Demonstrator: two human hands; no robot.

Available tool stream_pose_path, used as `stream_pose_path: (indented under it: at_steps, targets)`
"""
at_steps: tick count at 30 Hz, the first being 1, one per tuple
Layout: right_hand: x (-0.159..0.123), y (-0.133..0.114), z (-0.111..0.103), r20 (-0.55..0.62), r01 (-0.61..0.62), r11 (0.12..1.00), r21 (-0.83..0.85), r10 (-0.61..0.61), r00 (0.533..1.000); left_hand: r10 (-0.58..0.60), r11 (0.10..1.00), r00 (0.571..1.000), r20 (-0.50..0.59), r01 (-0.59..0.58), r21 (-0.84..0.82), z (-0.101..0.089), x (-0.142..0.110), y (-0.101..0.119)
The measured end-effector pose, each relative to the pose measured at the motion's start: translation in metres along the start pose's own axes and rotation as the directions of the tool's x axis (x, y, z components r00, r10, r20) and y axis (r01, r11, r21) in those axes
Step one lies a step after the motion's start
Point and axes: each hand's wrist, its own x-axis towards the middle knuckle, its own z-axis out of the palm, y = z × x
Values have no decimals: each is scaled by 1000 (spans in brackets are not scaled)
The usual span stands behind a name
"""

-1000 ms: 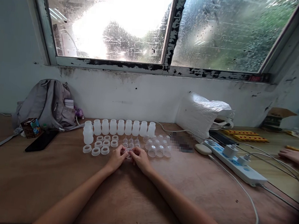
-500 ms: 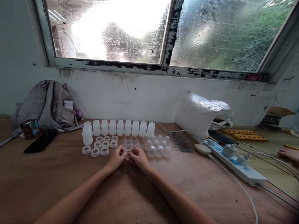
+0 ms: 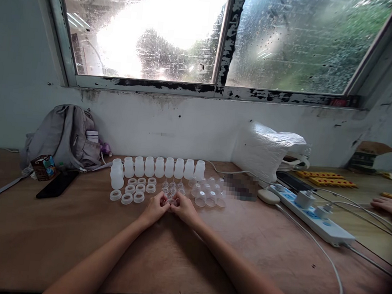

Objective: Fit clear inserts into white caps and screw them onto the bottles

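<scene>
My left hand (image 3: 157,208) and my right hand (image 3: 183,209) meet at the middle of the table, fingers pinched on a small clear round bottle part (image 3: 171,202). Fingers cover most of it, so I cannot tell whether it is a nipple, a ring or both. Just beyond stand several clear bottle nipples (image 3: 174,186) in rows. To the left lie several translucent collar rings (image 3: 139,197). Several clear domed caps (image 3: 211,198) sit right of my right hand. Behind everything runs a row of frosted baby bottles (image 3: 159,166), upright, with one more at its left end, nearer me.
At left are a grey backpack (image 3: 67,139), a small carton (image 3: 44,167) and a black phone (image 3: 57,184). A white power strip (image 3: 327,228) with plugs and cables lies at right, near a white foil pouch (image 3: 268,149). Another person's hand (image 3: 391,207) rests by yellow trays (image 3: 333,179).
Both hands have closed in slightly around the clear part, covering more of it. The whole view has shifted a little. The other person's hand is slightly nearer the right edge.
</scene>
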Motion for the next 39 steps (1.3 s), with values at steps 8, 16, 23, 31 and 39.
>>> stream_pose_path:
  at_steps: [8,16,23,31,39]
  targets:
    - [2,3,-4,-105,6,1000,10,-5,994,51,982,988,144,-24,-187,-5,-7,13]
    - [1,1,-6,-126,39,996,81,-28,992,94,956,981,169,-42,-289,-6,-15,20]
    - [3,8,-5,-113,34,995,97,-23,993,156,975,969,193,-119,-188,-12,-16,27]
    - [-7,-2,-2,-222,52,997,65,-37,974,233,972,960,157,-227,-56,-14,-8,11]
    - [-13,-21,-2,-168,158,956,247,-118,979,110,961,992,-68,-124,-246,-14,1,-2]
